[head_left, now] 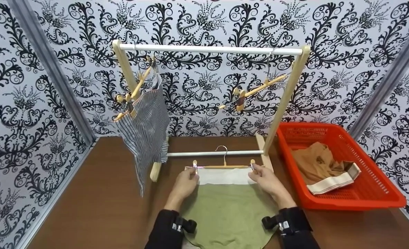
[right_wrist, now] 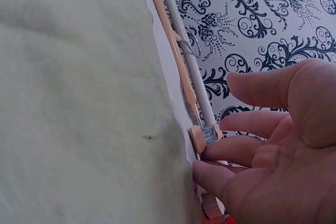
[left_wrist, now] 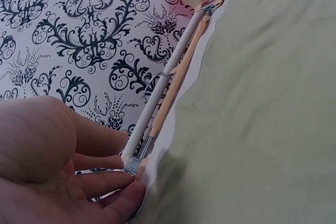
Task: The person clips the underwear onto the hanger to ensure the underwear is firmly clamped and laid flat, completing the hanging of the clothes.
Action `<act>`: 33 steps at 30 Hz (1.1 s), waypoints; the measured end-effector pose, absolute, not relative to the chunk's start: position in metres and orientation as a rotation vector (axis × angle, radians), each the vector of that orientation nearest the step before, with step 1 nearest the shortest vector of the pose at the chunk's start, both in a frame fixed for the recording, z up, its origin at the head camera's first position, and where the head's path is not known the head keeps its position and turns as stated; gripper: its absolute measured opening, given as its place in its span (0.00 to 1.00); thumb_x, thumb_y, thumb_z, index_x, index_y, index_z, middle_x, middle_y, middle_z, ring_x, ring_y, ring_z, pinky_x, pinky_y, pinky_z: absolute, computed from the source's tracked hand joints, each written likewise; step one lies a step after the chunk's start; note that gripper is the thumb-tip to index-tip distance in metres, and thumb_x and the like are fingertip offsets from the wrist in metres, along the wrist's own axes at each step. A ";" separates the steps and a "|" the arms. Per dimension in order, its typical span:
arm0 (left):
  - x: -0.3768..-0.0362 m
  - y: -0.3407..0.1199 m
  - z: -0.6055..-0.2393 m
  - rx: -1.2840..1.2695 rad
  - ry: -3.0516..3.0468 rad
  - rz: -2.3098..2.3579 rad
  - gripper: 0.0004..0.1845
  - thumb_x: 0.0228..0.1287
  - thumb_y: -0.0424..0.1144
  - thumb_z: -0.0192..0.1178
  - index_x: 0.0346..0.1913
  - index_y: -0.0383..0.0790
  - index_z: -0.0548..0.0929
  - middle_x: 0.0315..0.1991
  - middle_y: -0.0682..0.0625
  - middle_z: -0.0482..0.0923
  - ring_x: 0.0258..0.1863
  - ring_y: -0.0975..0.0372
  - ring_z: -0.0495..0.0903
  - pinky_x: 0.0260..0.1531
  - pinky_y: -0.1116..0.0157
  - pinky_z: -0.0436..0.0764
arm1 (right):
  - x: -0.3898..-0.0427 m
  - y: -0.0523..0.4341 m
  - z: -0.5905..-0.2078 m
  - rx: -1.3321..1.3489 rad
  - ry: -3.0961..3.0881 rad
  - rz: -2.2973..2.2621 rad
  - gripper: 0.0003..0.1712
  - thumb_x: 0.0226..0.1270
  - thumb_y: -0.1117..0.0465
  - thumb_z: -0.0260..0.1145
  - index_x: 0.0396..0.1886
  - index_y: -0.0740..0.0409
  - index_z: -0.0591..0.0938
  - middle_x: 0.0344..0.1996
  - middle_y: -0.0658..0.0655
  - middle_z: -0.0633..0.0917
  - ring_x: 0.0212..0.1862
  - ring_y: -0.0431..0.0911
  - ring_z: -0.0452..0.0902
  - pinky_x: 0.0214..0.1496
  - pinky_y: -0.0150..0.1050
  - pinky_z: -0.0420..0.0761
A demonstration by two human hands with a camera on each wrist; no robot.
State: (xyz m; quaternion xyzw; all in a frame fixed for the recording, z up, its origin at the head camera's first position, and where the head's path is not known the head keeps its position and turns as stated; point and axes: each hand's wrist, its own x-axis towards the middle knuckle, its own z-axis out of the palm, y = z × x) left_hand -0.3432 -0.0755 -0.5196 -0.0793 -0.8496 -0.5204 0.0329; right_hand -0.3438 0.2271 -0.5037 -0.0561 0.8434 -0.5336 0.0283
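A light green garment (head_left: pixel 227 211) with a white waistband (head_left: pixel 211 176) is spread in front of me, its top edge along a wooden clip hanger (head_left: pixel 213 167) with a metal hook. My left hand (head_left: pixel 184 185) has its fingers at the hanger's left clip (left_wrist: pixel 135 166) and the waistband corner. At the opposite corner, my right hand (head_left: pixel 268 181) holds its fingers against the right clip (right_wrist: pixel 206 137), with the thumb standing apart in the right wrist view. Cloth hides some fingertips.
Behind the hands stands a rack with a white top rail (head_left: pixel 208 49). A striped garment (head_left: pixel 145 121) hangs from its left end, and a bare clip hanger (head_left: pixel 265 84) from its right. The red basket (head_left: pixel 367 202) on the right contains a tan garment (head_left: pixel 315 162).
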 end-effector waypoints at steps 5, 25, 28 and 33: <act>-0.342 -0.078 -0.515 -0.237 -2.614 -1.663 0.24 0.73 0.29 0.54 0.67 0.19 0.70 0.52 0.32 0.81 0.51 0.47 0.80 0.52 0.50 0.80 | -0.346 0.228 -0.507 -0.161 2.623 -1.629 0.33 0.76 0.67 0.59 0.73 0.79 0.60 0.52 0.71 0.80 0.55 0.57 0.75 0.58 0.47 0.73; -0.339 -0.104 -0.503 -0.090 -2.516 -1.736 0.31 0.73 0.33 0.58 0.71 0.19 0.62 0.69 0.26 0.65 0.69 0.38 0.66 0.70 0.45 0.63 | -0.330 0.181 -0.468 -0.510 2.616 -1.573 0.35 0.74 0.64 0.63 0.76 0.70 0.62 0.74 0.69 0.63 0.74 0.64 0.59 0.75 0.57 0.58; -0.340 -0.105 -0.508 -0.057 -2.543 -1.711 0.33 0.73 0.34 0.59 0.72 0.19 0.60 0.68 0.25 0.66 0.69 0.38 0.67 0.69 0.46 0.64 | -0.335 0.160 -0.466 -0.564 2.602 -1.523 0.35 0.74 0.64 0.63 0.75 0.71 0.62 0.73 0.70 0.64 0.72 0.64 0.62 0.74 0.57 0.60; -0.342 -0.103 -0.515 -0.076 -2.537 -1.717 0.32 0.72 0.34 0.60 0.70 0.18 0.63 0.64 0.24 0.70 0.66 0.38 0.70 0.67 0.45 0.67 | -0.347 0.127 -0.464 -0.554 2.705 -1.289 0.34 0.72 0.61 0.64 0.73 0.69 0.66 0.72 0.68 0.69 0.72 0.62 0.65 0.73 0.57 0.62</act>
